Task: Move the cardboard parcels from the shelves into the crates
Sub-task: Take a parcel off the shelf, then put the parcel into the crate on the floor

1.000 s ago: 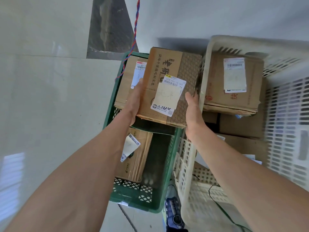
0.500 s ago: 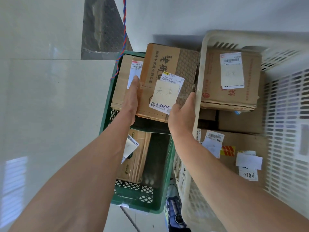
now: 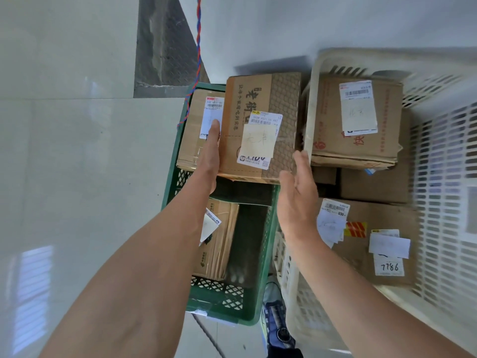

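A cardboard parcel (image 3: 258, 104) with black printed characters and a white label lies at the far end of the green crate (image 3: 219, 301), partly over a flatter parcel (image 3: 192, 130). My left hand (image 3: 210, 156) lies flat against the printed parcel's left side, fingers straight. My right hand (image 3: 296, 192) hovers open just off its near right corner, fingers spread and apart from the cardboard. Another parcel (image 3: 216, 244) stands on edge lower in the green crate.
A white slatted crate (image 3: 444, 177) stands to the right of the green one and holds several labelled parcels, one marked 7786 (image 3: 387, 254). A red and blue twisted cord (image 3: 198, 47) hangs over the green crate's far corner. Pale floor tiles (image 3: 90, 164) spread to the left.
The printed parcel has come down onto the far end of the green crate. My right hand has let go of its right side and drawn back, now open.
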### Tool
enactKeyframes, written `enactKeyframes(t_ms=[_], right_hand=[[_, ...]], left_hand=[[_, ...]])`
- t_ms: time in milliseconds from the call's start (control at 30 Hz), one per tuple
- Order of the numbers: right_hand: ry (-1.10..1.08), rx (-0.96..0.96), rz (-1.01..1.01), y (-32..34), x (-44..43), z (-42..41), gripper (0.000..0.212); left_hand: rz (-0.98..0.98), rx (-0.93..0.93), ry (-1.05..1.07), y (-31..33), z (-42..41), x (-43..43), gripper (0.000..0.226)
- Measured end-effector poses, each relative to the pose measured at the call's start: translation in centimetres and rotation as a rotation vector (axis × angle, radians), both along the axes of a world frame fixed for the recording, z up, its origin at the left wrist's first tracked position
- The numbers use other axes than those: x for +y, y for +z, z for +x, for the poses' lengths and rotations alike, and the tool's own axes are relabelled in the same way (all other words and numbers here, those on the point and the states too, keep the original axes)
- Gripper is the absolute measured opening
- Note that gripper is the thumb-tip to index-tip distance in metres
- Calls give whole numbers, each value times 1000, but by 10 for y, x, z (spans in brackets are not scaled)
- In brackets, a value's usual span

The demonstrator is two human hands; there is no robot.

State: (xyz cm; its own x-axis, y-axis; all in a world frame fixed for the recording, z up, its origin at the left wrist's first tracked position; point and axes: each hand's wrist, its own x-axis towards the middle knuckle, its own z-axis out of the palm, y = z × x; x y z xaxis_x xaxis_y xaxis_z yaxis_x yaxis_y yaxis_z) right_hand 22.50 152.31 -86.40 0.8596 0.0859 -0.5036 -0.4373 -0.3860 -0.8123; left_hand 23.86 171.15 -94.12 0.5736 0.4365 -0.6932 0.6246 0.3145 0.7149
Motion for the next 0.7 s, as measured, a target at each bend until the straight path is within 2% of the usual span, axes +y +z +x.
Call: enactKeyframes(t_ms=[100,133,233,333,400,533,633,700], right_hand=[[-1,31,25,12,-12,-5,54],[-4,34,38,18,-17,-8,53],[-26,41,90,42,-32,-15,52],[-65,12,139,77,-49,-15,52],[-84,-27,173,105,-61,-12,62],[-101,-66,257,168,-87,-1,85],[-97,-73,318,213,-107,5,90],[-90,-90,351,249,-130,3,91]], left_hand=[[48,0,3,21,-11,1,33],[55,7,-1,30,-15,1,34],[56,-6,-33,60,-27,-7,56],[69,-58,-101,107,-35,-27,41],[69,-85,-134,148,-39,-45,34],[49,-136,-143,231,-45,-87,60],[47,-159,-121,285,-50,-118,71],[64,-198,-114,327,-54,-145,89]])
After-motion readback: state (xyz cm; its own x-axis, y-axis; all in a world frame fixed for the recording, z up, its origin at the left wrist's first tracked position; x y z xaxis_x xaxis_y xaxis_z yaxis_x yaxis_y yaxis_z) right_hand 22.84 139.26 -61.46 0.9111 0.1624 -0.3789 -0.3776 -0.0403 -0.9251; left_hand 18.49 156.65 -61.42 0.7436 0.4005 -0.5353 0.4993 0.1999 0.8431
